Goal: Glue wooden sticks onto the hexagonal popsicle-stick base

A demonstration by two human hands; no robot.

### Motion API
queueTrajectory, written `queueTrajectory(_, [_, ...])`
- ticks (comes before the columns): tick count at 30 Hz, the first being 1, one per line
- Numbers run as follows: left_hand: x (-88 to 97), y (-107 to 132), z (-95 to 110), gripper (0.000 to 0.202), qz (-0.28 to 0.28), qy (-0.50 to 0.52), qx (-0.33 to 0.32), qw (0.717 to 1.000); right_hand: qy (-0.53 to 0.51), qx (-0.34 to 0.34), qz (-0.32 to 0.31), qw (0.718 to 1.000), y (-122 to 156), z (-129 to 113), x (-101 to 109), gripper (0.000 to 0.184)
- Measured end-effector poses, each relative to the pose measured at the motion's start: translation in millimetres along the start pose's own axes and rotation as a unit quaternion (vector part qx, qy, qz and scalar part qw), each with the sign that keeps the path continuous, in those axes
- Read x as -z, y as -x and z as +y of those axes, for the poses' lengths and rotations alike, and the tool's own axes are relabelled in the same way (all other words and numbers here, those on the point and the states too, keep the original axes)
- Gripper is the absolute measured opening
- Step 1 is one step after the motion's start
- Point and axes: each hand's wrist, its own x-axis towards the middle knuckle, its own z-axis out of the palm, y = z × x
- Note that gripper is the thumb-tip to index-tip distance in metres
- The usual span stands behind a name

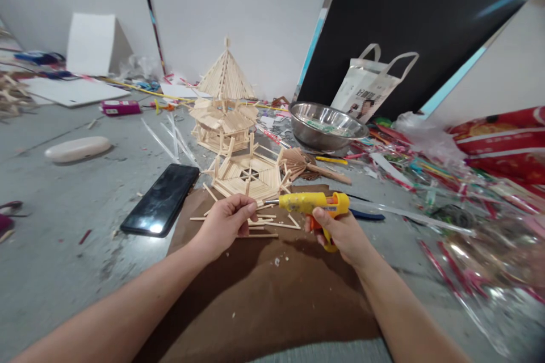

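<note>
My right hand (336, 232) grips a yellow hot glue gun (304, 202), its metal nozzle pointing left. Close to that nozzle, my left hand (232, 215) is closed in a pinch on a small wooden stick (260, 203), mostly hidden by the fingers. Just beyond both hands stands an octagonal wooden stick frame (242, 181) with short uprights around its rim. Behind it is a tiered stick pavilion (225, 125) with a pointed roof (227, 74). Several loose wooden sticks (272, 224) lie on the brown sheet (272, 300) beneath my hands.
A black phone (160, 199) lies left of the sheet, and a white oval case (78, 149) farther left. Behind on the right are a steel bowl (326, 139) and a white bag (361, 88). Plastic strips and wrappers (489, 238) clutter the right side. A paper fan-like piece (298, 164) sits near the frame.
</note>
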Motion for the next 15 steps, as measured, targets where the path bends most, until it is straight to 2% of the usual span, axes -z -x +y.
queueTrajectory(15, [0.2,0.9,1.8,0.021,-0.003,0.006,-0.01,1.0,0.027,-0.004,0.002,1.0,0.2,-3.1,-1.6,0.035])
